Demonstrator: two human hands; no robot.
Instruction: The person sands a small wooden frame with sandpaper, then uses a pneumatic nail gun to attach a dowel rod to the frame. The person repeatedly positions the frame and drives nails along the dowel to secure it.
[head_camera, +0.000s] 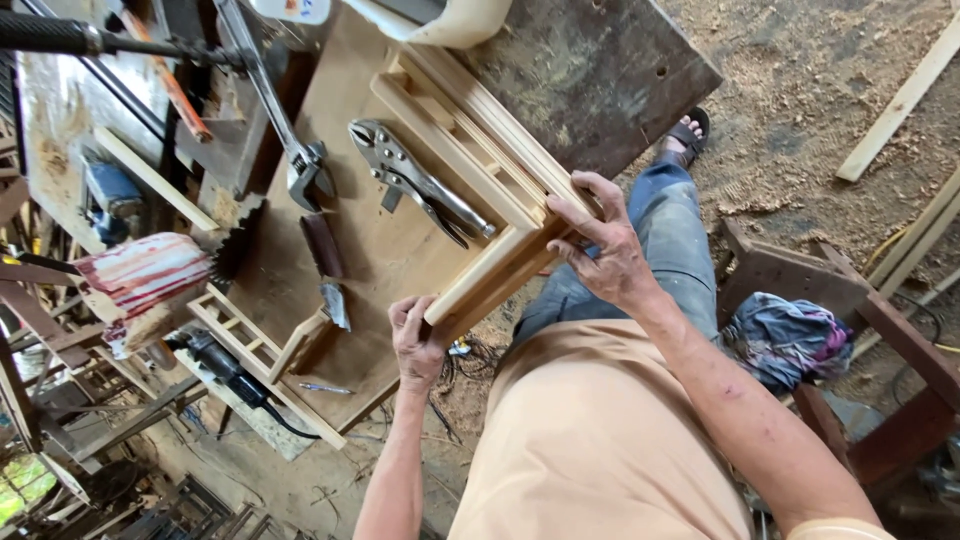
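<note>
Closest in, the person's left hand (417, 345) is curled round the near end of a pale wooden frame (480, 175), fingers closed on the short rail's tip right at the bench edge. Just beside it the right hand (600, 250) clamps down over the frame's corner joint, fingers spread across the top and thumb wrapped under, so both hands have a grip on the wood. Frame is an L-shaped corner of stacked light slats, lying flat on the workbench (350, 260) w/ its corner hanging slightly off the near edge, long side running away toward the far end. Inside the L, on the bench top, locking pliers (415, 180) lie diagonal, touching or nearly touching the frame's inner rail. Left of those, a dark sanding block or similar (323, 245), hard to tell which, and a small chisel-like blade (335, 303) near it. Further left a smaller ladder-like wooden frame (255, 350) sits at the bench edge, w/ a black power tool (215, 360) beside it. Beyond, a big adjustable wrench (285, 120) lies lengthwise. Off to the right, on the sawdust floor, a crumpled cloth (785, 335) sits on a dark wooden stool (800, 275).
</note>
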